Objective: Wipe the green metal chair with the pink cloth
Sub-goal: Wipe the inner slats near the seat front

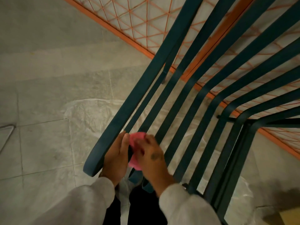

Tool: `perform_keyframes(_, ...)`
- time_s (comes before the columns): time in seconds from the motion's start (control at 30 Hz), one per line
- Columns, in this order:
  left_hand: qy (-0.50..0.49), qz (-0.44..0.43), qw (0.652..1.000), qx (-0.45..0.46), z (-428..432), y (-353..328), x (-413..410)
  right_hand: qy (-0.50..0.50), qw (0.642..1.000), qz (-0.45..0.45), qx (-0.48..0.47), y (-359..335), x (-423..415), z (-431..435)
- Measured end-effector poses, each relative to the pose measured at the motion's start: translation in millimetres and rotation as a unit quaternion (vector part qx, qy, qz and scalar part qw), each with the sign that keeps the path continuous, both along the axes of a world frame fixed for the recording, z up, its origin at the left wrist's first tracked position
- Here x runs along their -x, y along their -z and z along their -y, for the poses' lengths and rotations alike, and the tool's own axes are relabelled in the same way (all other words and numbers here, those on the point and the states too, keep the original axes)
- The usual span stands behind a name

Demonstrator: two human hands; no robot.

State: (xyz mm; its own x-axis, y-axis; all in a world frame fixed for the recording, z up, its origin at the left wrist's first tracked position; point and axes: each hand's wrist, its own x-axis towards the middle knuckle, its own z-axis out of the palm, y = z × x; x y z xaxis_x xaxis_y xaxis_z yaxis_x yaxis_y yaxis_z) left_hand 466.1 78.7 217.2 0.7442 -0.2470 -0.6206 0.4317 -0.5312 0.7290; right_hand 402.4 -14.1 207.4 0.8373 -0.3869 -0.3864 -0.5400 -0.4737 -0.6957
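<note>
Pale grey sleeves (pixel 73 202) fill the bottom of the view, with dark trousers (pixel 142 208) between them, and both hands reach forward to the near left corner of the green metal chair (pixel 134 103). The right hand (pixel 151 156), blurred, with a dark mark on its back, grips the pink cloth (pixel 134 161) and presses it down on one of the seat slats near the front edge; the cloth shows above the fingers and again below the palm. The left hand (pixel 116 158) lies just beside the cloth, against the inner side of the armrest (pixel 100 153), with one visible finger stretched along it. Its other fingers are hidden behind the armrest, so I cannot tell whether that hand is open or holding the frame. The chair's flat slats run from the seat away and to the right, then bend up into the backrest. Under the chair a crumpled white plastic sheet (pixel 90 114) covers part of the grey tiled floor (pixel 40 78). Behind the chair an orange-framed wire mesh panel (pixel 146 18) runs diagonally across the top of the view. A bent metal rod (pixel 8 132) enters at the left edge, well apart from the chair, and a yellowish corner (pixel 290 218) shows at the lower right.
</note>
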Motion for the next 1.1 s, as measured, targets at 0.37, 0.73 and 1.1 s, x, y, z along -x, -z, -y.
perform_keyframes(0.37, 0.079, 0.018, 0.991, -0.104, -5.2, 9.0, 3.5, 0.071, 0.993, -0.039, -0.08, 0.2, 8.9, 77.1)
perform_keyframes(0.73, 0.21, 0.133, 0.955, -0.164, 9.5, -7.5, 5.3, 0.02, 0.985, -0.063, -0.157, -5.5, 56.1, -0.1)
perform_keyframes(1.1, 0.475, 0.293, 0.826, -0.08, 122.0, -3.2, 0.4, 0.313, 0.945, -0.011, -0.094, -32.2, 57.9, 230.4)
